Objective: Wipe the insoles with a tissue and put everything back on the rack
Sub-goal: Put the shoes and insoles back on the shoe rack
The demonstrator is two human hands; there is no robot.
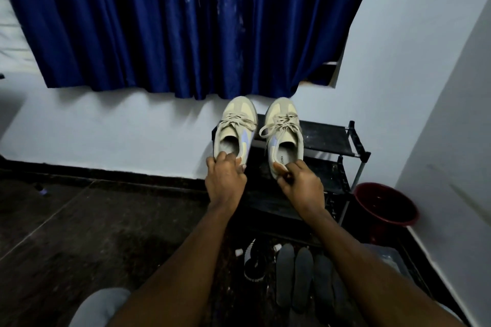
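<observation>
Gripping sneakers (233,127), left hand (225,180) and right hand (303,183) apparently over rack (326,138).

Home room corner, blue curtain (170,24) over window, black shoe rack (329,141), red bucket (385,204), dark tiled floor (79,220)

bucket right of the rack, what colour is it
The bucket is dark red; the head view shows it.

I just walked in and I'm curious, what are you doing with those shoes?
A person grips two beige sneakers by the heels, the left hand on the left sneaker, the right hand on the right sneaker, at the top shelf of a black shoe rack. Several dark insoles lie on the floor nearby.
</observation>
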